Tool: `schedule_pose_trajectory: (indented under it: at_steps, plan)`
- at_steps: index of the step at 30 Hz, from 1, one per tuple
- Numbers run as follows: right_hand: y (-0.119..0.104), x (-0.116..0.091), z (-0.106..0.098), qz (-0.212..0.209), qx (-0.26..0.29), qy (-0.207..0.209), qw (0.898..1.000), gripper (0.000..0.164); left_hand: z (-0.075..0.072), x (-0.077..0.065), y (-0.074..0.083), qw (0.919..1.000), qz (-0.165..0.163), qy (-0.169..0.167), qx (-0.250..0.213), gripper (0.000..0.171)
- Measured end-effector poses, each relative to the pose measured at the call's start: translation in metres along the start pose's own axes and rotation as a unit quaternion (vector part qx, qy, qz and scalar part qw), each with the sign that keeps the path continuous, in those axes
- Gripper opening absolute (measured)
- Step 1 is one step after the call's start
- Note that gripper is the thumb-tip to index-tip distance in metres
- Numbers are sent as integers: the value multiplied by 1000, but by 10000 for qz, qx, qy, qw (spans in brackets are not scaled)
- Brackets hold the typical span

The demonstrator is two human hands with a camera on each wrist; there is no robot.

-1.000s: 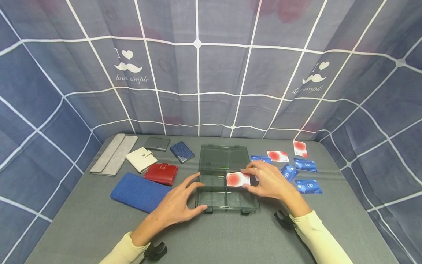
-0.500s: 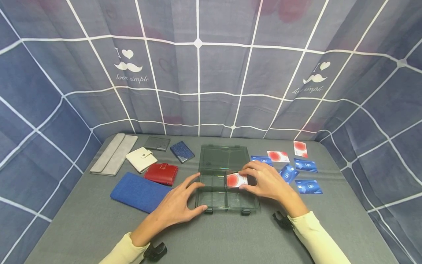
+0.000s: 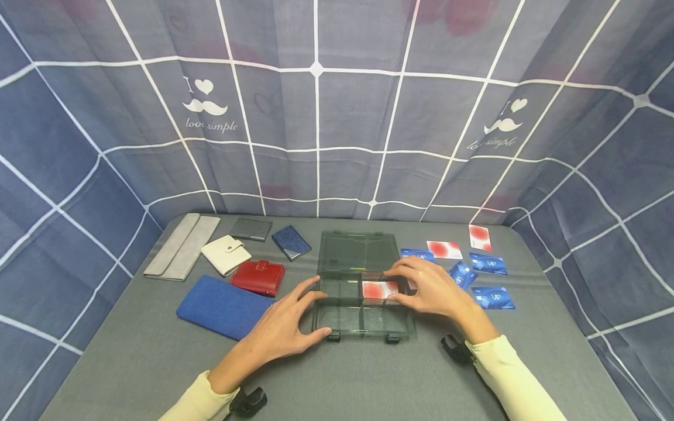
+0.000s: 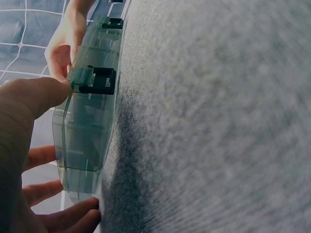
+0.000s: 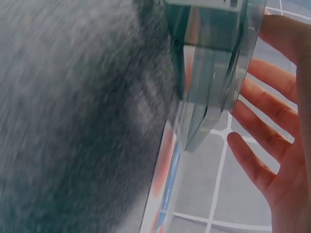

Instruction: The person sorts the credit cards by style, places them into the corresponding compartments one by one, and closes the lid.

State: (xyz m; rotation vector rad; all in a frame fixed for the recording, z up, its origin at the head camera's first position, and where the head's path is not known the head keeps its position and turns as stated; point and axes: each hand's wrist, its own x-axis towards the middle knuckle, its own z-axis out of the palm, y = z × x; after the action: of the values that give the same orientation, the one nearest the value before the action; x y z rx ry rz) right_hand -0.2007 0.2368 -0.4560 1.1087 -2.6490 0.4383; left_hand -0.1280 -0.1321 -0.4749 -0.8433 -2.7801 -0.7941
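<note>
While the left hand (image 3: 281, 321) is touching the green box (image 3: 339, 320), fingers spread, the red-and-white card (image 3: 375, 290) is lying lengthwise left-to-right in its far right compartment (image 3: 375, 304), left of the nearer right hand (image 3: 430, 287), whose parted fingers are apparently gripping nothing.

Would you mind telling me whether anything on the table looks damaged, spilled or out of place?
Nothing looks spilled or damaged. One blue VIP card, beside the right hand, lies slanted among straighter cards, a minor untidiness.

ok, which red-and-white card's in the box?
The one in the back-right compartment of the translucent green box; the other visible ones lie on the table.
</note>
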Motion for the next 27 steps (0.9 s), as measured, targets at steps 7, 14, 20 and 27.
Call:
schedule_pose_trajectory:
  at_steps: [7, 14, 20, 27]
  plan:
    - [13, -11, -4, 195, 135, 101, 9997, 49, 0, 0, 1, 10000, -32, -38, 23, 64]
    - [30, -23, -10, 452, 194, 162, 9987, 50, -1, -1, 2, 9999, -127, -100, 51, 65]
    - [51, -37, -10, 773, 332, 40, 9964, 51, -1, -1, 2, 9998, -121, -70, 140, 65]
    - [69, -48, -6, 990, 148, 21, 9950, 53, -1, -1, 3, 9997, -135, -64, 202, 65]
